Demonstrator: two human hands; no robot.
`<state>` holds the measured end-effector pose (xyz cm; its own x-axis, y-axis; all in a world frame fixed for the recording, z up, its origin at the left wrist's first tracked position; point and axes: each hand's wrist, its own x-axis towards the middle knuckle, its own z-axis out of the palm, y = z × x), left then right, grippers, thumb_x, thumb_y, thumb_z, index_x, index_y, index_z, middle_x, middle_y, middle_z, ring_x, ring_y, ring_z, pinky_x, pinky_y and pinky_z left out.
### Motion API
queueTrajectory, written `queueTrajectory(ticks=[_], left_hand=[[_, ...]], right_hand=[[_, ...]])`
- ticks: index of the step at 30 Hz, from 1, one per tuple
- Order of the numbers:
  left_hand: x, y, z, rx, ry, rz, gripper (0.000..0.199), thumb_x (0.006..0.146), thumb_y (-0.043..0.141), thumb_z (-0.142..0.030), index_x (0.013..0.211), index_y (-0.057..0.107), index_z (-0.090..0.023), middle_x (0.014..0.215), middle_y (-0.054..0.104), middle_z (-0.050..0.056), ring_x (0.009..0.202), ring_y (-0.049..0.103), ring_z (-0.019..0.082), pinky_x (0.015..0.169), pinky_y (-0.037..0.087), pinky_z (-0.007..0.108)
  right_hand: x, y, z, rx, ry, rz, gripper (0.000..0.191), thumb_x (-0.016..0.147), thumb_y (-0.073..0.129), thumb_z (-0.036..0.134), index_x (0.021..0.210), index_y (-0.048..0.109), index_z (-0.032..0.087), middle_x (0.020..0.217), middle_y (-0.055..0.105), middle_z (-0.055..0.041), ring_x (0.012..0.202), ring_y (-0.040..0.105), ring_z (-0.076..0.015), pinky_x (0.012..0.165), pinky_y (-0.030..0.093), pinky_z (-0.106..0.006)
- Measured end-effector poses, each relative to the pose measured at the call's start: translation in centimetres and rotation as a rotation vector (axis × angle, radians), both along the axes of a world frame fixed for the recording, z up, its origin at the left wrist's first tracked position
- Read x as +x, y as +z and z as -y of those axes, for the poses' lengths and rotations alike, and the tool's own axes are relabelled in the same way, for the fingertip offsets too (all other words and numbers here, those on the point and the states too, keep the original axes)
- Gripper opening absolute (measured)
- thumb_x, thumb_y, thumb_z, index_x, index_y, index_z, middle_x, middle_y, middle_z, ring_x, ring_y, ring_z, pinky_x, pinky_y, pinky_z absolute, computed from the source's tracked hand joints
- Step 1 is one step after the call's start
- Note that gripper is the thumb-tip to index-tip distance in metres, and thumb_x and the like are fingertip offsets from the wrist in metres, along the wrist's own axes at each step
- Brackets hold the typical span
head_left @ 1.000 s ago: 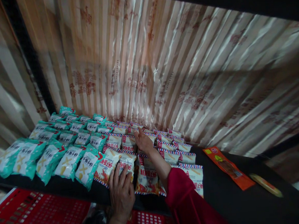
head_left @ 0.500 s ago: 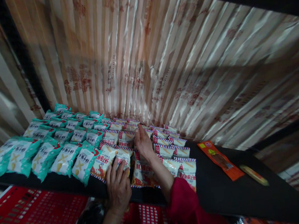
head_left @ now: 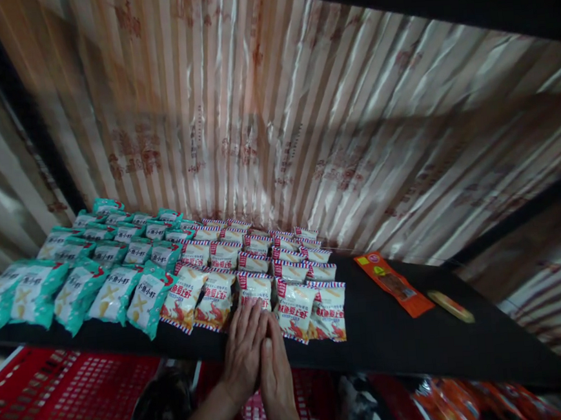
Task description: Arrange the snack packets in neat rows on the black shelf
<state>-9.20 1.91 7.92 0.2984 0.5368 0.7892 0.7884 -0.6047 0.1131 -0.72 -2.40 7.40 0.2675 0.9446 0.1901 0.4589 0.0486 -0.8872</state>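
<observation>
Fingers [head_left: 247, 316] of our left hand [head_left: 246, 355] lay straight over the lower part of a white bag [head_left: 254, 284]; our right hand [head_left: 276, 365], also flat, touched it along the three o'clock side. So we had both hands together, laid on rather than clamped. That bag stood mid-row at the front, slim gaps dividing it from other white bags [head_left: 292, 306], and our wrists hung past the front edge of the black shelf [head_left: 393, 343]. From our hands, green bags [head_left: 112, 297] crowded ten o'clock. Toward three o'clock, broad shelf room separated the end white bag from an orange packet [head_left: 392, 284] and, just beside that, a yellow stick [head_left: 450, 306]. Below the edge, between eight and nine, sat a red basket [head_left: 85, 390].
</observation>
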Motion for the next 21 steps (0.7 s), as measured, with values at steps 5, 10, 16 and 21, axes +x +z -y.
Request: queueTrajectory(ticks=[5, 10, 16, 21], left_hand=[[0.1, -0.7, 0.0, -0.013, -0.076, -0.035, 0.043, 0.094, 0.026, -0.019, 0.135, 0.035, -0.009, 0.138, 0.045, 0.010, 0.137, 0.021, 0.018, 0.110, 0.025, 0.037], [0.3, -1.7, 0.3, -0.090, -0.093, -0.001, 0.044, 0.094, 0.028, -0.019, 0.137, 0.031, -0.011, 0.140, 0.042, 0.009, 0.138, 0.019, 0.017, 0.109, 0.026, 0.036], [0.4, -2.4, -0.1, -0.162, -0.097, 0.031, 0.047, 0.092, 0.031, -0.019, 0.139, 0.028, -0.012, 0.139, 0.044, 0.009, 0.137, 0.020, 0.016, 0.109, 0.026, 0.036], [0.3, -2.6, -0.2, -0.175, -0.118, 0.074, 0.046, 0.094, 0.030, -0.023, 0.139, 0.025, -0.013, 0.141, 0.041, 0.010, 0.137, 0.020, 0.018, 0.108, 0.028, 0.040]], right_hand=[[0.2, -0.5, -0.2, 0.013, -0.032, 0.001, 0.068, 0.089, 0.026, 0.057, 0.137, 0.036, 0.011, 0.145, 0.032, -0.0155, 0.135, 0.027, -0.0261, 0.110, 0.024, -0.050], [-0.4, -0.6, -0.3, -0.018, -0.039, 0.014, 0.070, 0.089, 0.022, 0.058, 0.139, 0.031, 0.009, 0.146, 0.030, -0.0160, 0.136, 0.024, -0.0248, 0.110, 0.023, -0.048], [-0.9, -0.7, -0.4, 0.007, -0.028, 0.016, 0.067, 0.091, 0.022, 0.052, 0.140, 0.027, 0.007, 0.147, 0.027, -0.0166, 0.137, 0.023, -0.0242, 0.111, 0.021, -0.048], [-0.8, -0.8, -0.3, 0.087, -0.049, 0.078, 0.062, 0.092, 0.023, 0.050, 0.137, 0.033, 0.009, 0.145, 0.031, -0.0169, 0.134, 0.027, -0.0261, 0.108, 0.024, -0.051]])
